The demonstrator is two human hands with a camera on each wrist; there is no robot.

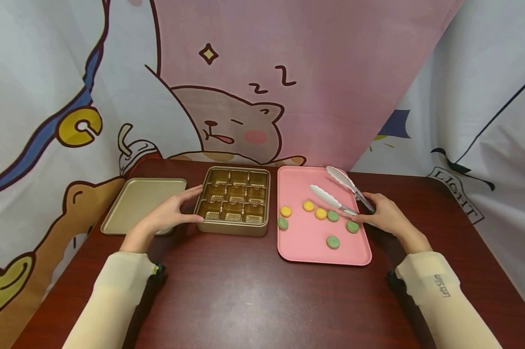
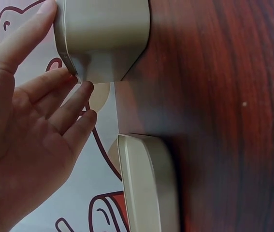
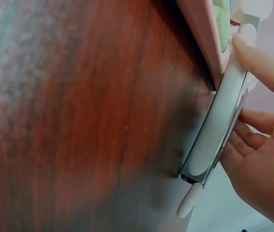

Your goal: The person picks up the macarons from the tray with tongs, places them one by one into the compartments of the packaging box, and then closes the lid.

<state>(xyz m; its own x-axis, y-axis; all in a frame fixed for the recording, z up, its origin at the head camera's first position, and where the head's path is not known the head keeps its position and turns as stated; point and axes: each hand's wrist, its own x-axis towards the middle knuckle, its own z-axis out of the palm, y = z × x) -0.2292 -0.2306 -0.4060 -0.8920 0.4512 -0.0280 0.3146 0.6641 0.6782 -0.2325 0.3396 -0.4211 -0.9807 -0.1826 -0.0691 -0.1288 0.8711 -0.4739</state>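
A gold box point(image 1: 266, 203) with a divided insert of several square compartments stands in the middle. My left hand point(image 1: 168, 213) is at its left side, with the thumb at the near corner and the fingers extended along the wall; in the left wrist view the fingertips meet the box point(image 2: 105, 41). With the right hand point(image 1: 389, 215) I pinch the metal handles of tongs point(image 3: 219, 111) between thumb and fingers. The tongs' white heads point(image 1: 325, 196) are spread over a pink tray point(image 1: 301, 247). On this tray lie several green macarons point(image 1: 333, 242) and 3 yellow macarons point(image 1: 308, 206).
A shallow gold lid point(image 1: 145, 198) lies on the dark wood table point(image 1: 245, 291) to the left, partly behind my left hand. Printed cloth point(image 1: 332, 87) hangs behind the table and on both sides. The pink tray sits close to the box's right side.
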